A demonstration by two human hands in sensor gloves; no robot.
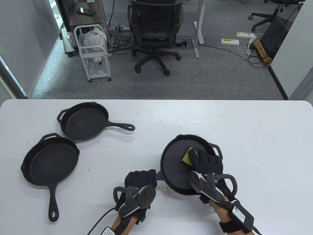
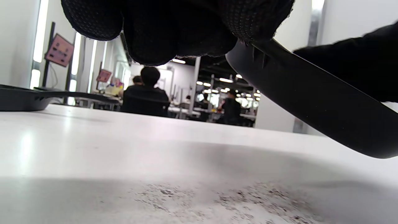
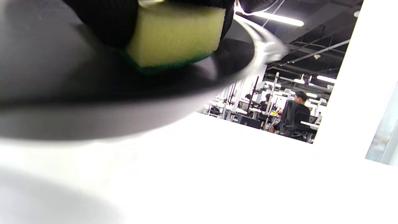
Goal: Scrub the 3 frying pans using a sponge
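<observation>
A black frying pan [image 1: 176,169] lies tilted at the table's near right, its far side lifted. My left hand [image 1: 140,180] grips its handle, which is mostly hidden under the glove. In the left wrist view the pan's underside [image 2: 311,102] slants down from my curled fingers [image 2: 174,31]. My right hand [image 1: 206,161] holds a yellow sponge [image 1: 187,156] with a green underside against the pan's inner surface. The right wrist view shows the sponge [image 3: 175,37] pressed on the pan [image 3: 93,102]. Two more black pans [image 1: 84,121] [image 1: 50,165] sit at the left.
The white table [image 1: 244,146] carries scratches and dark crumbs [image 1: 161,189] beside my left hand. Beyond the far edge stand an office chair [image 1: 155,31] and a small white cart [image 1: 94,52]. People sit at desks in the background of the wrist views.
</observation>
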